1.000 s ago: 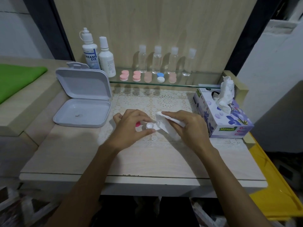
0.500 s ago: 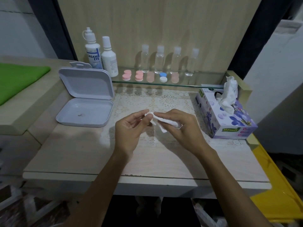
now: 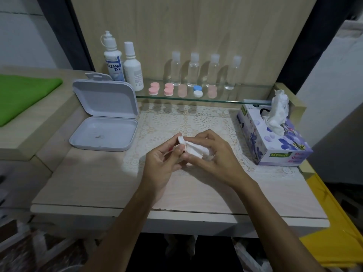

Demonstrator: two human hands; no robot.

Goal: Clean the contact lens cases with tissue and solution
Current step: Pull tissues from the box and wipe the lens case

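Over the lace mat, my left hand (image 3: 163, 160) pinches a small contact lens case (image 3: 180, 139); only its white end and a sliver of red show between the fingers. My right hand (image 3: 214, 156) grips a crumpled white tissue (image 3: 196, 150) that is wrapped against the case. On the glass shelf (image 3: 245, 100) behind lie several more lens cases: pink ones (image 3: 153, 88) and a blue-and-white one (image 3: 197, 90). Two white solution bottles (image 3: 114, 61) stand at the shelf's left end.
An open white plastic box (image 3: 102, 132) lies to the left. A purple tissue box (image 3: 275, 142) sits at the right with a tissue sticking up. Several clear small bottles (image 3: 193, 69) line the back wall. A green cloth (image 3: 21, 95) lies on the far-left ledge.
Both hands have lifted the case and tissue slightly off the mat, and my left hand has turned palm-up. The tissue now covers more of the case.
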